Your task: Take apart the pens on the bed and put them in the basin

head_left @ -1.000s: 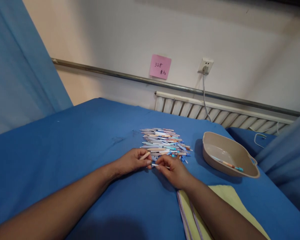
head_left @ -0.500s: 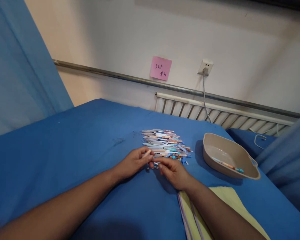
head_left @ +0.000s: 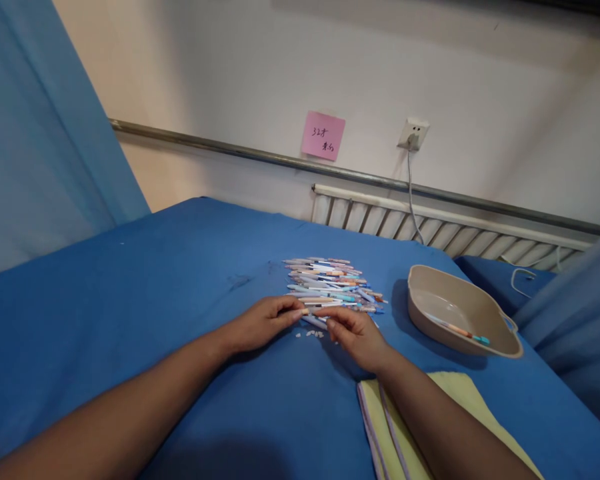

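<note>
The cream pen piece [head_left: 305, 311] is pinched in your left hand [head_left: 266, 323], near the pen pile [head_left: 325, 283]; I can't tell whether your right hand [head_left: 357, 337], fingers narrowed, grips it too. Leftward the blue sheet [head_left: 155, 280] stretches wide; rightward the basin [head_left: 427, 323] stands well apart.

The one view comes from a camera worn on the head, facing forward and down across the blue cover [head_left: 130, 300]. It is near enough that both forearms enter from the lower corners, putting the left hand [head_left: 263, 323] and right hand [head_left: 356, 335] just below centre. Above, the wall [head_left: 230, 73] faces it, the rail [head_left: 220, 149] slanting down rightward.
</note>
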A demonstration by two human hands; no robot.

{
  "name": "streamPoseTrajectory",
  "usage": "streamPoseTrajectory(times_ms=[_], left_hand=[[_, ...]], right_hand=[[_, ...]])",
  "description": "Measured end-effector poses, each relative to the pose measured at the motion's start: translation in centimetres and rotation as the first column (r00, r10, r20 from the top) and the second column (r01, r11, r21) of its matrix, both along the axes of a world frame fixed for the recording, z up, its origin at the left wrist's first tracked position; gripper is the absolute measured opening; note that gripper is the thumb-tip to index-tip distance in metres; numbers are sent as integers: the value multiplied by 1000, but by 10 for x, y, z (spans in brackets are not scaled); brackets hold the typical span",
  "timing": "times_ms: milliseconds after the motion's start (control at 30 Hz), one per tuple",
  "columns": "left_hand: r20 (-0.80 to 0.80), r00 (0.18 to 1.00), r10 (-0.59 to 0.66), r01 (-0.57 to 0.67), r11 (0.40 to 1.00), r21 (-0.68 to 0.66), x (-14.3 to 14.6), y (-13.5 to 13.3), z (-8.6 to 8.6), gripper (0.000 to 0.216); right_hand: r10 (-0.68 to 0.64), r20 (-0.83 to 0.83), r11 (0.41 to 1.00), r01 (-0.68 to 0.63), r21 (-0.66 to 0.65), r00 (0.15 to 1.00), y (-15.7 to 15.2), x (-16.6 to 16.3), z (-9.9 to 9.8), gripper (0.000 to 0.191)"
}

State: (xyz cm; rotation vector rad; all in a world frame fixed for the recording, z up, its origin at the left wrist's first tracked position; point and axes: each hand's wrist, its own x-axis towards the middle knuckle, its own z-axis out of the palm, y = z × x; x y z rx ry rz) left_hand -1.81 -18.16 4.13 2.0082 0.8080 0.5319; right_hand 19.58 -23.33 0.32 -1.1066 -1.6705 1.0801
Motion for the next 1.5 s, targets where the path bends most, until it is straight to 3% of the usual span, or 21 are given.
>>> streamPoseTrajectory(times_ms=[500, 867, 967, 1067, 1233, 1500], left_hand=[[-49, 999, -7, 13, 992, 126, -2, 2, -2, 27], [-117, 990, -82, 105, 973, 205, 2, -5, 1, 22], [-119, 988, -93, 111, 983, 149, 6, -9, -2, 23], [-91, 986, -142, 145, 989, 32, 13, -17, -5, 26], [-31, 973, -228, 213, 944, -252, 28, -33, -6, 34], [66, 968, -243, 249, 890, -383, 36, -42, -8, 31]], right_hand=[[-6, 48, 1000, 6, 14, 999, 2, 2, 0, 31], [13, 253, 996, -36, 86, 967, -1, -1, 0, 25], [-81, 272, 982, 30, 185, 959, -2, -5, 3, 17], [-160, 181, 961, 111, 255, 970, -4, -11, 9, 23], [-76, -125, 983, 95, 160, 989, -11, -19, 20, 40], [-15, -337, 999, 2, -39, 941, -16, -24, 22, 61]])
